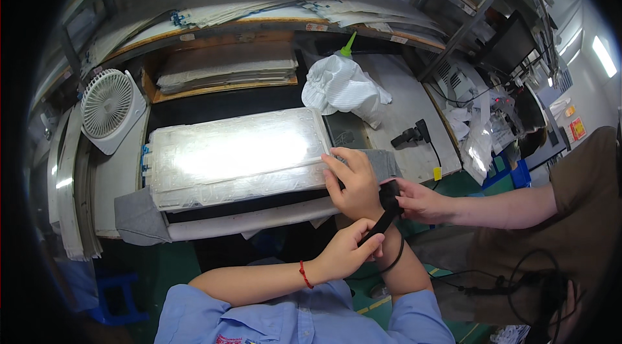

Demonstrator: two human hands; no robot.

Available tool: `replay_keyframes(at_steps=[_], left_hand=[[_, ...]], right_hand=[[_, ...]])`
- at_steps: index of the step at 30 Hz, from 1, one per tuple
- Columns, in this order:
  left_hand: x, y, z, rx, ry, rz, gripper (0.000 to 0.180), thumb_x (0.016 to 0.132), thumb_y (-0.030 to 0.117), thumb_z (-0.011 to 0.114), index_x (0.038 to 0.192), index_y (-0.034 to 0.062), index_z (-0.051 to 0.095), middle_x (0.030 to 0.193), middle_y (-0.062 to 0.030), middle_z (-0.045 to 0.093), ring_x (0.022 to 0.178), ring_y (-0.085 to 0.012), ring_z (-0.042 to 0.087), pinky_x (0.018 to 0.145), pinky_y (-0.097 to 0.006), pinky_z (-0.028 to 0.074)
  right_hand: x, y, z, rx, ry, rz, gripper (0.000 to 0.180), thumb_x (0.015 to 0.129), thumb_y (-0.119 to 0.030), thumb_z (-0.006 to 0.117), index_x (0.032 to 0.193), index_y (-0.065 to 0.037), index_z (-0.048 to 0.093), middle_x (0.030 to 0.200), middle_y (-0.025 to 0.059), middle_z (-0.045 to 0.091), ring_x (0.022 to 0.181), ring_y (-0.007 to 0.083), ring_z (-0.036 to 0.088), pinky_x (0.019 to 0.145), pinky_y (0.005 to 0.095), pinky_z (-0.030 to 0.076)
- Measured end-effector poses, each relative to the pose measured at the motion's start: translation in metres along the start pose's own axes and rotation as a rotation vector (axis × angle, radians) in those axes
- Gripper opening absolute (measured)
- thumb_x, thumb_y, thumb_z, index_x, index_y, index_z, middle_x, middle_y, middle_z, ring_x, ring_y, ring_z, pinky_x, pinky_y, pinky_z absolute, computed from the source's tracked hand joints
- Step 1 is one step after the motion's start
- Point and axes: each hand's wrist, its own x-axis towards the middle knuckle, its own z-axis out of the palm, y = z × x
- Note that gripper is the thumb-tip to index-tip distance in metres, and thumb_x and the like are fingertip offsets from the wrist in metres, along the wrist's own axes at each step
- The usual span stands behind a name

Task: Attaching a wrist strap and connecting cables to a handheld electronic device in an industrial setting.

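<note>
My left hand (350, 250), below a red bracelet (306, 275), is closed on the end of a black strap (383, 222). The strap runs up to my right wrist, where a small black piece (389, 194) sits. A co-worker's hand (420, 202) reaches in from the right and grips that piece. My right hand (353, 182) holds nothing; its fingers are curved and apart, with the tips at the right edge of a stack of shiny, clear flat sheets (240, 149). From the wrist a black cable (393, 260) hangs down.
A white fan (110, 111) stands at the left. White striped cloth (340, 85) and a green-tipped nozzle (348, 45) lie behind the sheets. Another black strapped device (411, 135) with a cable rests on the bench's right. Shelves with more sheets (227, 67) rise behind. The co-worker stands close at right.
</note>
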Motion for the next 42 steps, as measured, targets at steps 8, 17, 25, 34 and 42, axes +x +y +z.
replay_keyframes(at_steps=[8, 17, 25, 34, 42], left_hand=[[-0.016, 0.015, 0.004, 0.248, 0.023, 0.104, 0.026, 0.098, 0.024, 0.05, 0.084, 0.0027, 0.058, 0.071, -0.0043, 0.062, 0.065, -0.0122, 0.059, 0.062, -0.027, 0.047], [-0.037, 0.023, 0.02, 0.537, -0.094, 0.293, 0.02, 0.096, 0.023, 0.052, 0.095, 0.0034, 0.058, 0.074, -0.0119, 0.063, 0.068, -0.0268, 0.062, 0.061, -0.034, 0.048], [-0.044, 0.022, 0.028, 0.457, -0.03, 0.354, 0.023, 0.094, 0.024, 0.054, 0.09, 0.002, 0.054, 0.074, -0.0181, 0.057, 0.071, -0.0358, 0.059, 0.061, -0.041, 0.046], [-0.039, -0.002, 0.028, 0.306, -0.006, 0.375, 0.023, 0.092, 0.026, 0.061, 0.091, 0.0026, 0.059, 0.073, -0.0147, 0.059, 0.066, -0.0307, 0.059, 0.06, -0.037, 0.046], [-0.048, -0.017, 0.032, 0.208, -0.031, 0.166, 0.024, 0.097, 0.022, 0.052, 0.108, 0.0026, 0.063, 0.075, -0.005, 0.061, 0.07, -0.0107, 0.059, 0.065, -0.025, 0.047]], right_hand=[[-0.007, -0.022, -0.004, 0.81, 0.099, 0.292, 0.025, 0.087, -0.002, 0.056, 0.111, -0.001, 0.063, 0.11, 0.0116, 0.059, 0.095, 0.019, 0.055, 0.08, 0.0312, 0.046], [0.011, -0.047, -0.047, 1.797, 0.376, 0.416, 0.026, 0.092, -0.011, 0.052, 0.114, 0.002, 0.056, 0.102, 0.0117, 0.055, 0.083, 0.0194, 0.054, 0.069, 0.0297, 0.045], [0.036, -0.061, -0.059, 0.123, 0.059, -0.347, 0.04, 0.062, 0.006, 0.065, 0.101, -0.004, 0.068, 0.096, 0.0097, 0.06, 0.082, 0.0264, 0.06, 0.071, 0.0332, 0.051], [0.037, -0.06, -0.053, 1.474, 0.022, 0.503, 0.021, 0.091, -0.001, 0.053, 0.111, 0.002, 0.061, 0.097, 0.0088, 0.06, 0.081, 0.0113, 0.057, 0.073, 0.025, 0.047], [0.047, -0.055, -0.047, 0.641, -0.086, -0.023, 0.025, 0.084, 0.005, 0.059, 0.109, 0.0, 0.063, 0.092, 0.009, 0.062, 0.078, 0.0144, 0.059, 0.069, 0.025, 0.049]])
